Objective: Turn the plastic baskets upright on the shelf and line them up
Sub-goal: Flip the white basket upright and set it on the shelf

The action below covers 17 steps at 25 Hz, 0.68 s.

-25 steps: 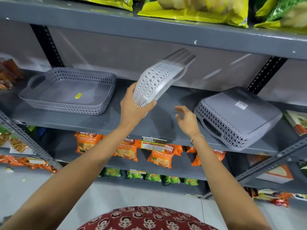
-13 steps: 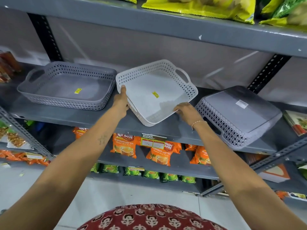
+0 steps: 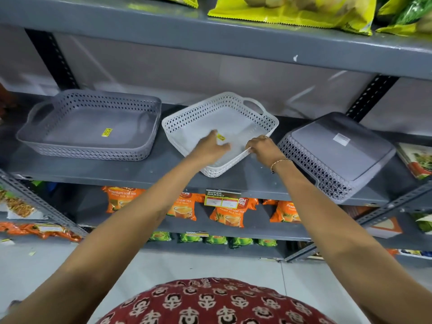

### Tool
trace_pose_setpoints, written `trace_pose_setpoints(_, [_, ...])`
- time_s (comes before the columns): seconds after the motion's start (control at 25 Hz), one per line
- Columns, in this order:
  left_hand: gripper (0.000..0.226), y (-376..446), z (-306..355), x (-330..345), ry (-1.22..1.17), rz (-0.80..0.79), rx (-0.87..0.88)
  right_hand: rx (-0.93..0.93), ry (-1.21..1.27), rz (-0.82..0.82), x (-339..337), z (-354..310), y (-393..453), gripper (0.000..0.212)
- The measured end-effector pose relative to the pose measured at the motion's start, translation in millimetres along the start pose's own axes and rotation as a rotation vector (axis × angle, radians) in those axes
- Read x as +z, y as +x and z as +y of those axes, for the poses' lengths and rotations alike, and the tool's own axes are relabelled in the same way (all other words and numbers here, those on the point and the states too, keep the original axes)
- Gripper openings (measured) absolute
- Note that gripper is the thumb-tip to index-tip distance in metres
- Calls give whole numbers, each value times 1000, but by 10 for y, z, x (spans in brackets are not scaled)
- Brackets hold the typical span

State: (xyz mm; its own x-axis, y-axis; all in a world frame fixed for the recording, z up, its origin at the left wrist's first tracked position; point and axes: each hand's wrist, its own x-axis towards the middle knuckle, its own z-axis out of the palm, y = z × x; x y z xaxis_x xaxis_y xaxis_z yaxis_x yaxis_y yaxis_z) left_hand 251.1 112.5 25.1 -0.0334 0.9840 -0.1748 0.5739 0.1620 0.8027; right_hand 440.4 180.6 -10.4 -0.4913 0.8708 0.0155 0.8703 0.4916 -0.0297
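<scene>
Three shallow lattice-walled plastic baskets are on the grey shelf (image 3: 131, 171). A grey basket (image 3: 91, 125) stands upright at the left. A white basket (image 3: 233, 108) stands upright in the middle, turned at an angle to the shelf edge. At the right a grey basket (image 3: 336, 150) lies upside down, bottom up. My left hand (image 3: 210, 146) reaches over the white basket's near rim into it, fingers spread. My right hand (image 3: 261, 146) grips the white basket's near right rim.
The shelf above (image 3: 210, 36) holds yellow and green snack bags. Below are orange tea packets (image 3: 229, 211) and a price tag (image 3: 221, 198). Slotted steel uprights (image 3: 371, 97) stand behind. A packet (image 3: 416, 162) lies at the far right of the shelf.
The white basket went from tilted in the air in my left hand to upright on the shelf. My left hand shifted from its left rim to inside it; my right hand took the rim.
</scene>
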Motion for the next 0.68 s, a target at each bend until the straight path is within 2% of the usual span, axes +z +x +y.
trace_pose_setpoints(0.08, [52, 49, 32, 210, 322, -216, 77, 8, -3, -14, -15, -5, -5, 19])
trace_pose_setpoints(0.16, [41, 120, 9, 363, 513, -283, 124, 17, 2, -29, -31, -18, -8, 18])
trace_pose_setpoints(0.4, [33, 205, -59, 316, 622, -278, 184, 31, -44, -42, -65, -108, -35, 22])
trace_pose_setpoints(0.48, [25, 228, -80, 187, 670, -331, 224, 45, -73, -54, -83, -204, -51, 28])
trace_pose_setpoints(0.56, [8, 270, -118, 44, 737, -386, 255, 62, -113, -55, -83, -367, -76, 37])
trace_pose_setpoints(0.68, [18, 298, -226, -172, 792, -463, 276, 54, -162, -53, -54, -635, -126, 41])
